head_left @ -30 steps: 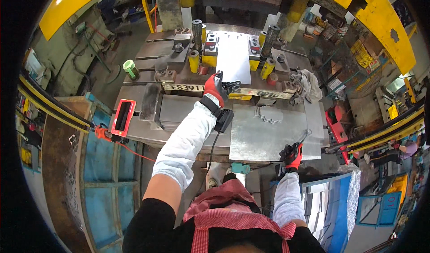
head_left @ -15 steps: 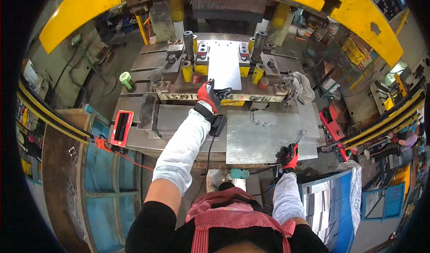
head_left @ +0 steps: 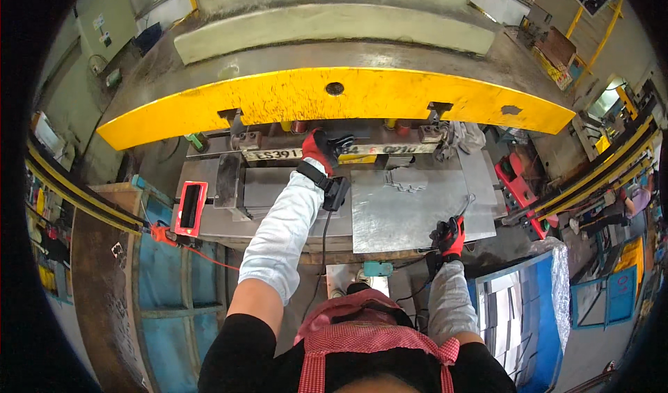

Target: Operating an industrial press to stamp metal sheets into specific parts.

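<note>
My left hand (head_left: 323, 149), in a red and black glove, is at the front edge of the die (head_left: 362, 151). Its fingers point right and curl loosely, with nothing visible in them. A black device (head_left: 336, 193) with a cable is strapped to that wrist. My right hand (head_left: 449, 238), gloved alike, is closed on a thin metal hook (head_left: 468, 202) with a looped end. It rests over the right edge of a flat grey metal sheet (head_left: 390, 219). Small cut metal pieces (head_left: 406, 179) lie on the sheet's far part.
A yellow press beam (head_left: 334, 97) spans above the die and hides its inside. A red-framed black object (head_left: 189, 209) lies on the left of the bench. A grey rag (head_left: 467, 137) hangs at the die's right. A blue bin (head_left: 518, 309) of metal pieces stands at lower right.
The yellow press beam has come down over the die, covering its posts and the bright sheet in it. My left hand has shifted slightly left; my right hand stays almost in place with the hook.
</note>
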The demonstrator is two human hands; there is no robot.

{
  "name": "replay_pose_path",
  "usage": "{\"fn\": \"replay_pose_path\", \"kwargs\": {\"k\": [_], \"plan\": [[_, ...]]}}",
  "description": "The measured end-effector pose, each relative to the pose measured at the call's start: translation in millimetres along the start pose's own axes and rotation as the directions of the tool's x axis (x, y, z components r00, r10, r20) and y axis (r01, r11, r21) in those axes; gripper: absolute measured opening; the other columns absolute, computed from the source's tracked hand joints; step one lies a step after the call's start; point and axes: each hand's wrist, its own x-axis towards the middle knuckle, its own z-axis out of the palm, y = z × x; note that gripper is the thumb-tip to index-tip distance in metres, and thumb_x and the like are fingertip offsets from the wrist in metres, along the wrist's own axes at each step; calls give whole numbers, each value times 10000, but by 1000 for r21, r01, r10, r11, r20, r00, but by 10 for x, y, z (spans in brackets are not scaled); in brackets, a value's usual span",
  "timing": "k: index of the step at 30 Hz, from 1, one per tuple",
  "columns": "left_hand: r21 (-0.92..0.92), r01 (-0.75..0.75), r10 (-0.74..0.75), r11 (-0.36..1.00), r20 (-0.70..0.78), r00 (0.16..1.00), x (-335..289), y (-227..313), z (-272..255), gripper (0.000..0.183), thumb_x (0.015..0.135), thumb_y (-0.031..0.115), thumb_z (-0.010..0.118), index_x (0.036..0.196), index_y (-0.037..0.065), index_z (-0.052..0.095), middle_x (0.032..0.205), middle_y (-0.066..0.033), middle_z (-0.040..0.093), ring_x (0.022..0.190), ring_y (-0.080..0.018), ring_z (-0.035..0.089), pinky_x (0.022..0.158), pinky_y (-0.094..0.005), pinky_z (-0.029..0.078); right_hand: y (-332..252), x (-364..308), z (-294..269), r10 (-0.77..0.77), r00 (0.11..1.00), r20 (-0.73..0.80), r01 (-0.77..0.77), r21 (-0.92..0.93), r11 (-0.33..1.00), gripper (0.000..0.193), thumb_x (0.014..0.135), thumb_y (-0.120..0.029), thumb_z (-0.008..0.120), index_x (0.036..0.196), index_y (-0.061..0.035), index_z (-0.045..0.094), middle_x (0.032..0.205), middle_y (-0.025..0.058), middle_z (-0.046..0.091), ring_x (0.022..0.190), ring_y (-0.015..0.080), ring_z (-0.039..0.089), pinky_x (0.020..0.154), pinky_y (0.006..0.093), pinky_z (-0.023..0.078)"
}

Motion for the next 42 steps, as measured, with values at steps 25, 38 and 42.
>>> {"fn": "replay_pose_path", "kwargs": {"k": [25,38,42], "plan": [[-13,-85,83,996,-126,989,-183,-9,146,386,925,281,393,1138,-39,428,1007,-238,565,838,-385,603,725,-444,545,-597,-617,1796,-113,828,550,381,-403,832,369,849,-105,522,1208,-35,475,926,111,585,508,129,516,475,248,451],[-34,15,-20,999,-142,990,-91,-47,218,382,918,261,388,1118,-61,438,957,-265,584,800,-367,622,739,-427,542,-677,492,3589,241,592,769,147,-398,906,192,809,-168,600,965,-56,604,795,26,596,635,90,571,504,230,438],[790,-550,357,272,448,820,-105,22,-149,338,905,223,422,1146,-14,438,1009,-278,570,899,-379,597,754,-435,543,-384,333,3518,26,589,808,306,-252,918,218,809,-156,590,1008,-67,581,792,48,608,575,111,573,474,226,424]]}}
